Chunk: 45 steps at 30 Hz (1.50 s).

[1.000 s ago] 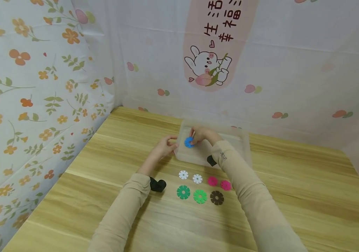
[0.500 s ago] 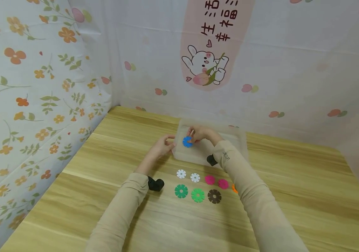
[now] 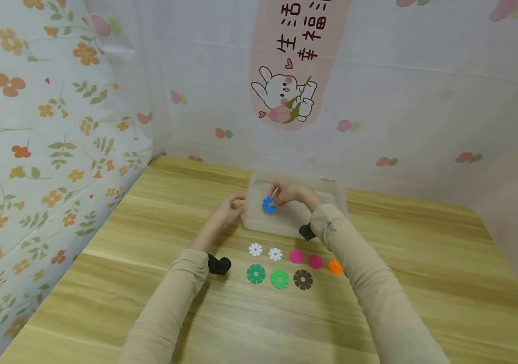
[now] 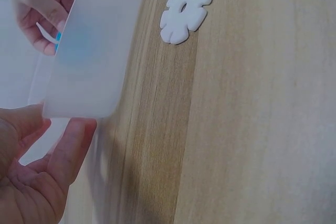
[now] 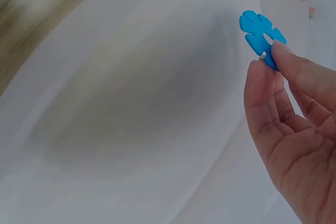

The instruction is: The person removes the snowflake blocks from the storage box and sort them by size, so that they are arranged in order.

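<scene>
In the head view, my right hand (image 3: 288, 192) pinches a blue notched plastic disc (image 3: 267, 205) over the inside of a translucent plastic box (image 3: 251, 222). The right wrist view shows the blue disc (image 5: 254, 27) between thumb and fingertips, tilted, against the box's pale inner wall. My left hand (image 3: 226, 213) is at the box's left end; in the left wrist view, its fingertips (image 4: 81, 125) touch the outside of the end wall. Through the frosted side, a blurred blue patch shows there.
In front of the box lie two white discs (image 3: 255, 249), two pink discs (image 3: 296, 257) and an orange disc (image 3: 335, 267). Nearer are a dark green disc (image 3: 256, 273), a light green disc (image 3: 279, 278) and a brown disc (image 3: 303, 279). A patterned curtain (image 3: 213, 91) hangs behind.
The head view has shifted, so the scene sits further left and the orange disc now shows beside the right sleeve. Both hands keep nearly the same places; the blue disc stays pinched.
</scene>
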{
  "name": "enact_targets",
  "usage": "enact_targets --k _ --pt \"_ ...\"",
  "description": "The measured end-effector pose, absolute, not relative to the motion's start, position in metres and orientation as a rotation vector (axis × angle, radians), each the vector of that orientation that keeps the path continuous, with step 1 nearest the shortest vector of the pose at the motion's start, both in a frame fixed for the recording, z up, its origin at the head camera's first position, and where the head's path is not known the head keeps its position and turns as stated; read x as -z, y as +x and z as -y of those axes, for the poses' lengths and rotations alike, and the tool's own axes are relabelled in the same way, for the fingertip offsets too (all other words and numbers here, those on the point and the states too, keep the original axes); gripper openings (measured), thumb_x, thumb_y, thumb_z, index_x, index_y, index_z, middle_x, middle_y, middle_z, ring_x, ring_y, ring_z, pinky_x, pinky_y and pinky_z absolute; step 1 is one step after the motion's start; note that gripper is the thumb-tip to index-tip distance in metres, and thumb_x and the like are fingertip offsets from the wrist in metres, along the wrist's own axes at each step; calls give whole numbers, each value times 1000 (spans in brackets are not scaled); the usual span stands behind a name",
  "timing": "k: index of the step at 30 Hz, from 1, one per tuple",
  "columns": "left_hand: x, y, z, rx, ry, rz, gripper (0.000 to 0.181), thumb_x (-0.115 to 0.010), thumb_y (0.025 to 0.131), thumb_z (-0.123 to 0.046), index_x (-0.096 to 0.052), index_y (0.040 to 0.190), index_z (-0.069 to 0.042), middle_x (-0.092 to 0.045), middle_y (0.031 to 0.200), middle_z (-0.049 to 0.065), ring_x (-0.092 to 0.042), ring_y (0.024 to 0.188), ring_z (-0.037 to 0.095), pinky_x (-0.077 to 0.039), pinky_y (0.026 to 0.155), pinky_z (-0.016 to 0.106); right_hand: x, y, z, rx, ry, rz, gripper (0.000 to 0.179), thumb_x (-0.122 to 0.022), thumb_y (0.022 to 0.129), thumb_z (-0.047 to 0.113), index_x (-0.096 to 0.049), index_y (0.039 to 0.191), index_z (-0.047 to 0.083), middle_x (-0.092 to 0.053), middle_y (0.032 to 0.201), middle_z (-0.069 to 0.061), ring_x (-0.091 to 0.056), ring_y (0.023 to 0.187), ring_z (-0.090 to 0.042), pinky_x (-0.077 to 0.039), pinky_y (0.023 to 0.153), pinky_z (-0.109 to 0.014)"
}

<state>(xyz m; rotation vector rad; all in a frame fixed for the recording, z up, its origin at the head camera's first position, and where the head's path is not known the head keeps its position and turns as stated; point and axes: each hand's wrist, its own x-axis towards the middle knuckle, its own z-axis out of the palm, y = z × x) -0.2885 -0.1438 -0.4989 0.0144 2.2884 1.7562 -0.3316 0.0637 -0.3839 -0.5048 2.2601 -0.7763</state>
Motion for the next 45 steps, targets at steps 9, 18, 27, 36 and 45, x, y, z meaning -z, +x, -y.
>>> enact_targets --k 9,18,27,36,45 --pt "501 -290 150 -1799 80 -2235 45 -60 88 -21 -46 131 -17 -62 104 16 -63 85 22 -55 70 32 371 -319 -74 826 -515 -2259 24 -59 83 -4 -53 106 -5 -50 78 -2 -53 67 -8 -52 80 -34" --pt "571 -337 160 -1791 27 -2221 49 -64 85 -25 -46 130 -19 -61 107 17 -65 82 20 -55 66 32 369 -308 -90 865 -550 -2250 26 -60 83 -2 -54 108 -5 -53 75 0 -54 68 -8 -53 77 -31" --pt "584 -346 162 -1769 51 -2243 51 -63 86 -25 -43 133 -18 -61 108 17 -65 83 22 -55 66 35 369 -299 -108 861 -549 -2278 24 -62 82 0 -54 105 -3 -52 75 -1 -52 67 -10 -52 77 -32" --pt "498 -293 142 -1677 -51 -2285 49 -57 90 -19 -40 136 -14 -56 113 22 -62 93 28 -54 76 38 365 -289 -125 894 -543 -2252 25 -59 82 -2 -55 107 -3 -58 81 -5 -57 73 -13 -51 81 -35" --pt "404 -233 122 -1620 -122 -2279 45 -46 95 -7 -33 138 -1 -47 125 30 -56 105 33 -51 84 33 365 -280 -142 947 -593 -2240 25 -58 84 -1 -55 108 -5 -59 83 -6 -59 79 -15 -52 79 -29"
